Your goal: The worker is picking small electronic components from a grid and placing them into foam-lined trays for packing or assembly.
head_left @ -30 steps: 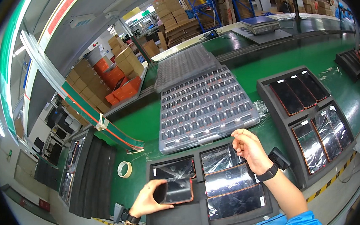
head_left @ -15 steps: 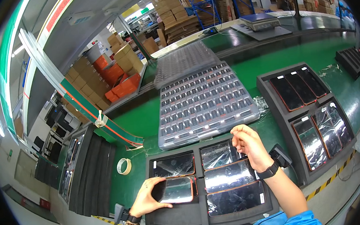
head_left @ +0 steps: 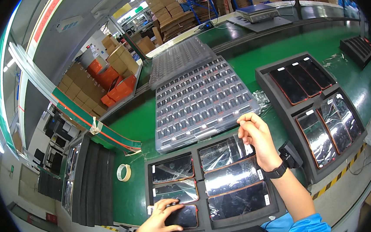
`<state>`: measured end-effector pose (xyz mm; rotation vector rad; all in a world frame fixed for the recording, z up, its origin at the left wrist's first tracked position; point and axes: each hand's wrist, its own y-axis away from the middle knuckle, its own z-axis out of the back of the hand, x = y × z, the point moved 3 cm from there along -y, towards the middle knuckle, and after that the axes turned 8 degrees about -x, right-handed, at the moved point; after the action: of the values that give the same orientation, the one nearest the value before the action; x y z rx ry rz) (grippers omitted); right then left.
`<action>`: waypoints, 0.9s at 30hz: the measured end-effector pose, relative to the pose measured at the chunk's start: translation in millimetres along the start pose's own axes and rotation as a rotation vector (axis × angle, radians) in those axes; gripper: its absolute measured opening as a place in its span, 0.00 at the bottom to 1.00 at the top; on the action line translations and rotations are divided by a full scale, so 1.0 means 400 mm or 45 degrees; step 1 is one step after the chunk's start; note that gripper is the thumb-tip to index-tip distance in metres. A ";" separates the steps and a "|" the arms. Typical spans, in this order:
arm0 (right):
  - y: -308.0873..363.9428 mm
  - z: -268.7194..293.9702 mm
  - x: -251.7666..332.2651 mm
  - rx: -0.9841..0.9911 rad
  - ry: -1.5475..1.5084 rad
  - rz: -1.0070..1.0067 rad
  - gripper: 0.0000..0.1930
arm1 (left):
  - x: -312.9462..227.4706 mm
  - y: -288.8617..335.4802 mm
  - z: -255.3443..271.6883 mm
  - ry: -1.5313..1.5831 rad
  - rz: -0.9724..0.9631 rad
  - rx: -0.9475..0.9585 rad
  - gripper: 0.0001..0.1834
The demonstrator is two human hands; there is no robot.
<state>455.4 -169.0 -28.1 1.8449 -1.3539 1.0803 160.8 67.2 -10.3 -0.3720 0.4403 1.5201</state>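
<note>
My left hand (head_left: 161, 220) spans a dark-glass phone (head_left: 185, 216) in the lower left slot of a black foam tray (head_left: 202, 189), its fingers along the far edge and its thumb near the close edge. Just above lies another phone (head_left: 176, 191) with an orange edge, partly covered by my fingers. More phones, such as the bright, film-covered one (head_left: 231, 177), fill the tray's right column. Over that column's upper right corner hovers my right hand (head_left: 258, 143), fingers curled and tips pinched together; whatever they hold, if anything, is too small to make out.
Behind the tray sits a clear plastic tray (head_left: 204, 101) of small parts. A second foam tray (head_left: 300, 111) with phones stands at right. Left are a tape roll (head_left: 123, 172) and stacked foam trays (head_left: 92, 180). A scale (head_left: 258, 13) stands at the back.
My left hand has brought the phone nearer to me, down into the lower left slot, uncovering the phone above. My right hand stays pinched over the tray. The whole view has shifted slightly.
</note>
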 end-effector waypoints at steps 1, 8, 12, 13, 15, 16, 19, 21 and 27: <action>-0.009 0.005 0.006 -0.025 0.023 0.009 0.04 | -0.016 -0.020 -0.009 0.057 -0.059 -0.020 0.33; -0.084 0.112 0.063 -0.538 0.552 0.838 0.03 | -0.267 -0.201 -0.135 -0.204 -0.567 0.118 0.46; -0.100 0.121 -0.009 -0.513 0.573 0.760 0.03 | -0.254 -0.249 -0.233 -0.360 -0.646 0.061 0.46; -0.089 0.099 -0.020 -0.473 0.594 0.711 0.03 | -0.248 -0.256 -0.243 -0.454 -0.653 0.059 0.46; -0.076 0.064 -0.034 -0.379 0.628 0.656 0.04 | -0.256 -0.251 -0.237 -0.453 -0.675 0.032 0.45; -0.072 0.053 -0.035 -0.325 0.638 0.651 0.04 | -0.267 -0.248 -0.231 -0.447 -0.686 0.003 0.45; -0.043 0.031 -0.002 -0.307 0.672 0.689 0.04 | -0.291 -0.246 -0.225 -0.556 -0.724 0.020 0.42; -0.029 0.018 -0.006 -0.269 0.632 0.719 0.04 | -0.285 -0.241 -0.231 -0.629 -0.742 0.016 0.41; 0.010 0.003 0.013 -0.239 0.726 0.836 0.03 | -0.276 -0.238 -0.235 -0.501 -0.661 -0.051 0.35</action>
<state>452.9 -173.6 -24.0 0.8459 -1.6493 1.5791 251.8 -77.2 -40.8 -0.1889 -0.0052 1.0579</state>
